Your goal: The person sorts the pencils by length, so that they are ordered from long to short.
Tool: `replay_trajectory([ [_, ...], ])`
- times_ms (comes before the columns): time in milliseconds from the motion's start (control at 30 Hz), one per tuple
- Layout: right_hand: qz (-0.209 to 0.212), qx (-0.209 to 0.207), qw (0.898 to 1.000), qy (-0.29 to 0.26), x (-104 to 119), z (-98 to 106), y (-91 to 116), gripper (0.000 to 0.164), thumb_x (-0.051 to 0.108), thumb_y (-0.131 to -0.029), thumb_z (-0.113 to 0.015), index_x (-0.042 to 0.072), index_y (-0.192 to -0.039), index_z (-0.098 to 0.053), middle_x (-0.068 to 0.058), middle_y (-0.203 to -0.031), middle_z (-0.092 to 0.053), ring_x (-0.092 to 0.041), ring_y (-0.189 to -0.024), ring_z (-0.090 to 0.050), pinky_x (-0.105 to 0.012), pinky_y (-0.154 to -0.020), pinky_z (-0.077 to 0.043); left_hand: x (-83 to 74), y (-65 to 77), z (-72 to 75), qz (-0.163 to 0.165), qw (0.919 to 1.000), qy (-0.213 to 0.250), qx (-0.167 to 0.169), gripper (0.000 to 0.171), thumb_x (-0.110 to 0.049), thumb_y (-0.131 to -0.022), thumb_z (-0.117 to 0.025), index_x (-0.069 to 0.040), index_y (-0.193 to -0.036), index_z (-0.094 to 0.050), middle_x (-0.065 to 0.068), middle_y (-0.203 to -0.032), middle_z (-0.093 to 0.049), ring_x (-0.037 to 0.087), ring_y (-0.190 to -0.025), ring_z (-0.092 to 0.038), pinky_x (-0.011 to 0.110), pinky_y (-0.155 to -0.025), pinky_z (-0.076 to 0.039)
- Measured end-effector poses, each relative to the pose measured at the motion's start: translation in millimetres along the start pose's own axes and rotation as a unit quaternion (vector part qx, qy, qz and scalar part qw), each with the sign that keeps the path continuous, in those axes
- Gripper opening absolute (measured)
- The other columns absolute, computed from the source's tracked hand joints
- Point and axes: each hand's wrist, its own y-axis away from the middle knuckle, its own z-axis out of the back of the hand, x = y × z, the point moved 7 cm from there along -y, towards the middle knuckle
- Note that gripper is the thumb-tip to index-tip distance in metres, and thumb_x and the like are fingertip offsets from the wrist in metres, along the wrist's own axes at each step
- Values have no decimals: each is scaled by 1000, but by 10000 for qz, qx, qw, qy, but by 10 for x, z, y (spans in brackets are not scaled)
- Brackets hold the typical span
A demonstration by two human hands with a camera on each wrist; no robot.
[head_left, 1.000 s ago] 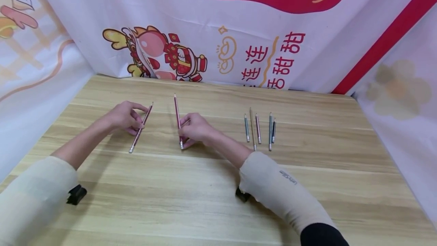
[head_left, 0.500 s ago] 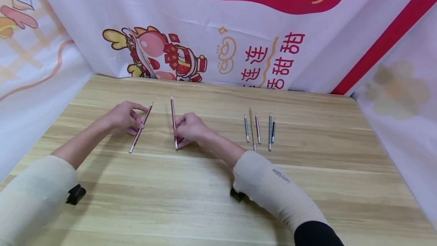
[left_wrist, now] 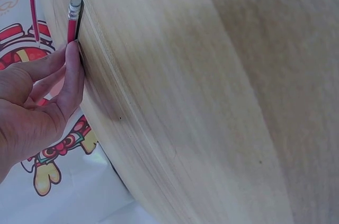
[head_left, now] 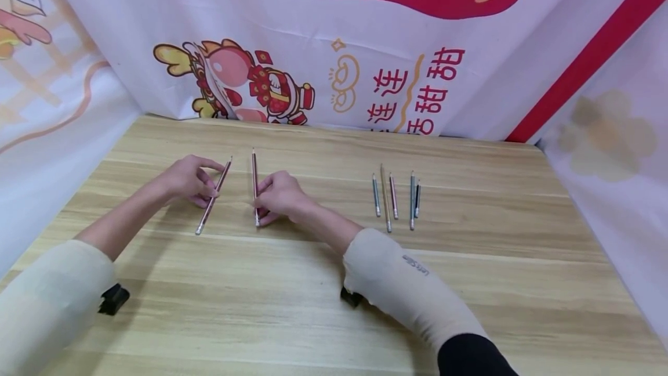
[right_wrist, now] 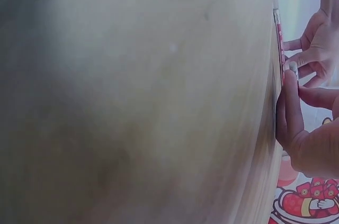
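Observation:
On the left of the wooden table, my left hand [head_left: 188, 180] pinches a dark red pencil [head_left: 207, 213] with thumb and fingertips. That pencil lies slanted, its silver-and-white eraser end towards me. In the left wrist view, its eraser end [left_wrist: 74, 12] sticks out past the fingers. A short gap to the right, my right hand [head_left: 283, 193] holds a second dark red pencil [head_left: 254, 170] near its eraser end. This one points nearly straight away from me. The right wrist view shows fingers [right_wrist: 294, 110] on both sides of it; much of its shaft is hidden there.
To the right lie several pencils in a loose row: a short teal one [head_left: 376, 196], a long gold one [head_left: 385, 193], a short pink one [head_left: 394, 193], a long teal one [head_left: 412, 199] and a short black one [head_left: 418, 199]. A printed cloth [head_left: 292, 22] hangs behind the table.
My right hand has moved left with its dark red pencil, closer to the pencil at my left hand. The left hand has stayed in place.

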Motion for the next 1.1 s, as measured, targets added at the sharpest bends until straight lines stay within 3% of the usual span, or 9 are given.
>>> replay_trajectory([
  [300,3,-205,9998,-79,34,-83,-5,21,-12,-91,-70,-11,-110,-63,-23,-79,-71,-23,-60,-66,-39,-64,-67,-31,9,5,-84,10000,-24,7,70,16,-91,-66,16,-151,-31,21,-90,-67,21,-70,-70,40,-67,-67],
  [567,25,-221,9997,-42,51,-197,-21,10,-14,-89,-71,-6,-88,-65,-21,-70,-69,-23,-54,-65,-38,-62,-67,-12,5,-3,-81,9999,71,72,71,17,-91,-65,16,-152,-29,21,-89,-67,21,-69,-70,39,-66,-67],
  [767,111,-285,9994,151,85,-231,-28,4,-13,-90,-71,-10,-90,-68,-26,-77,-71,-22,-53,-64,-36,-60,-66,-10,2,-1,-82,9999,-2,58,72,18,-91,-64,16,-153,-27,21,-89,-68,20,-68,-70,39,-66,-67],
  [1100,97,-356,9969,694,131,-264,-31,14,-12,-87,-74,-2,-85,-65,-18,-71,-69,-22,-51,-65,-33,-56,-65,-6,5,2,-38,10000,-18,45,72,18,-91,-64,15,-153,-27,20,-90,-68,20,-68,-69,39,-67,-67],
])
